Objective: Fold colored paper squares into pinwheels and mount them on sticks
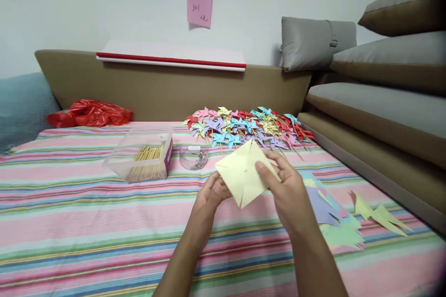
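Observation:
Between my two hands is a pale yellow paper square (244, 174), slit inward from its corners and marked with a small dark spot at its middle. My right hand (284, 185) pinches the right side, thumb on the front face and fingers behind. On the left side, my left hand (212, 195) grips the lower left edge, its fingers partly behind the paper. The square is raised above the striped cloth (104, 232) with its face tilted toward me.
Finished paper pinwheels (240, 125) lie piled at the back. A clear box of wooden sticks (148, 158) and a round clear container (193, 158) with small metal pieces stand left. Cut coloured sheets (334, 213) and a loose yellow cut paper (378, 216) lie right, near stacked cushions (383, 106).

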A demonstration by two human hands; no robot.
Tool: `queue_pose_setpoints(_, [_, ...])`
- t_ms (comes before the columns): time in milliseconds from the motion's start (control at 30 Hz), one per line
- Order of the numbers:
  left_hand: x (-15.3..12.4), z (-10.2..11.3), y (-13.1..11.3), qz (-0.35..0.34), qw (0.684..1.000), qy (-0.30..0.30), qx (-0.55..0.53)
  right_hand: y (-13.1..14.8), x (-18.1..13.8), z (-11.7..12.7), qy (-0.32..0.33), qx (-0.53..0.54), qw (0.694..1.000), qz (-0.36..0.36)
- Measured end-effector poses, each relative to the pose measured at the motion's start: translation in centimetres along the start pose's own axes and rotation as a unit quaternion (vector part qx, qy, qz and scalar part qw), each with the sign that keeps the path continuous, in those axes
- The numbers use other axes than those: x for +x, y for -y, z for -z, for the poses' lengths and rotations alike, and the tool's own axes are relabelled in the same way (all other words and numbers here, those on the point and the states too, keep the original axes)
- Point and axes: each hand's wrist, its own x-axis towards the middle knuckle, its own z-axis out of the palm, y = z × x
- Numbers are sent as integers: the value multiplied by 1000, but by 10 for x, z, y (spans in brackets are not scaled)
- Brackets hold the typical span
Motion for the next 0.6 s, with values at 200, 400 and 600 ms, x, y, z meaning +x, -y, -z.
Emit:
queue_pose_setpoints(200, [-4, 5, -12, 41, 994, -99, 25, -27, 0, -31, 51, 20, 995, -87])
queue_pose_setpoints(400, [2, 16, 3, 50, 983, -178, 23, -45, 4, -41, 71, 12, 989, -129])
queue_pose_setpoints(600, [8, 22, 3, 25, 963, -267, 30, -65, 9, -32, 120, -56, 991, -15])
